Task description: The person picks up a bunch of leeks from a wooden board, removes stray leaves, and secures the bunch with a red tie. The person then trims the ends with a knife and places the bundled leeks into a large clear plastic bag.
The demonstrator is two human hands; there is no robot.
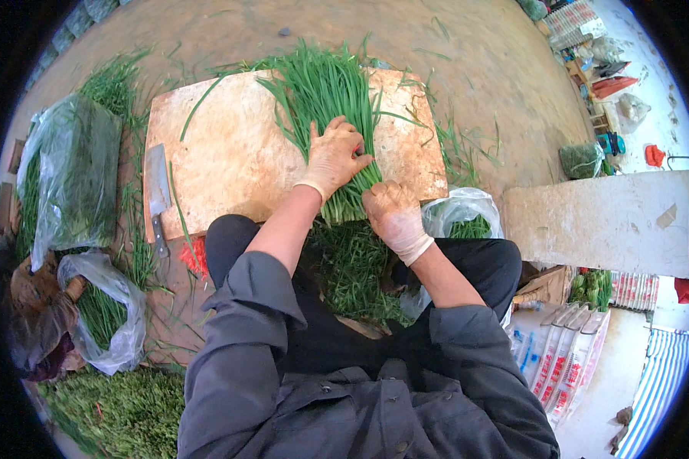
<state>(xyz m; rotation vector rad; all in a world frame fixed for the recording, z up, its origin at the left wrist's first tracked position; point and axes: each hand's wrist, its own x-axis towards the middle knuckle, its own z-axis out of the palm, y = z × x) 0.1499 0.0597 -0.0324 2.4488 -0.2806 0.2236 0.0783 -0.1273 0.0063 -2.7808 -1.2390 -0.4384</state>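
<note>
A thick bunch of garlic chives (321, 77) lies lengthwise on a worn wooden board (229, 149) in front of my knees, leaf tips pointing away from me. My left hand (337, 152), in a thin pale glove, lies across the middle of the bunch and grips it from above, thumb to the right. Lower down, my gloved right hand (395, 218) is curled against the right side of the bunch by the pale stem ends; its fingertips are hidden. A cleaver (158, 189) rests at the board's left edge, its dark handle overhanging towards me.
A plastic-wrapped bale of greens (83, 172) and an open plastic bag (135, 324) stand left. Another bag (465, 209) sits right of the board. Red ties (194, 255) lie near my left knee. Trimmings (362, 269) heap between my legs. A pale panel (597, 221) stands right.
</note>
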